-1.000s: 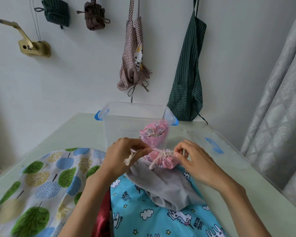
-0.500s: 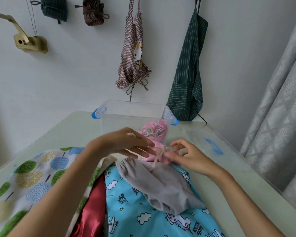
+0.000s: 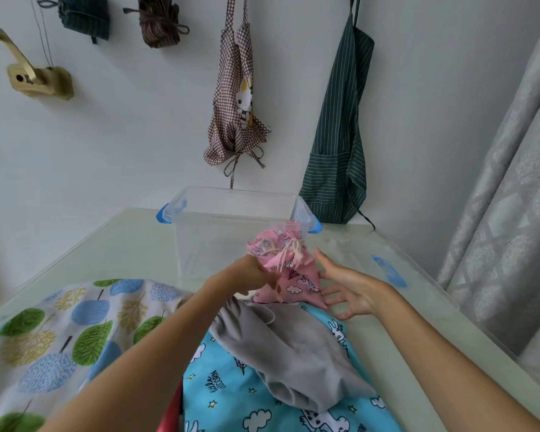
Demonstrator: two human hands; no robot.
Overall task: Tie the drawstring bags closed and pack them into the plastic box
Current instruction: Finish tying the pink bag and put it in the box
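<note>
- Our left hand [image 3: 253,274] grips the pink drawstring bag [image 3: 289,272] at its gathered neck, fingers closed on the cloth, and holds it up just in front of the clear plastic box [image 3: 231,226].
- The bag's cream drawstring [image 3: 286,249] is cinched and knotted, loose ends dangling down the front of the pink cloth.
- Our right hand [image 3: 353,291] is spread wide, fingers fanned out, right beside the bag's lower corner; the fingertips look to brush the fabric, though we cannot tell for sure that they touch.
- The box stands open near the wall end of the table [image 3: 122,238], blue latches at both of its ends; the top of the pink bag overlaps the box's near wall in our view.
- Whether a second pink bag sits inside the box behind the one we hold, we cannot tell.
- The box's clear lid [image 3: 384,263] lies flat on the table to the right of the box, a blue clip showing on it.
- On our side of the box, a grey bag [image 3: 293,357] lies slack on a blue unicorn-print cloth [image 3: 247,397].
- To the left of the grey bag spreads a tree-print cloth [image 3: 63,341], with a strip of red fabric [image 3: 172,410] peeking out between it and the blue one.
- On the wall behind the box hang a checked apron [image 3: 234,98] and a green striped apron [image 3: 337,145].
</note>
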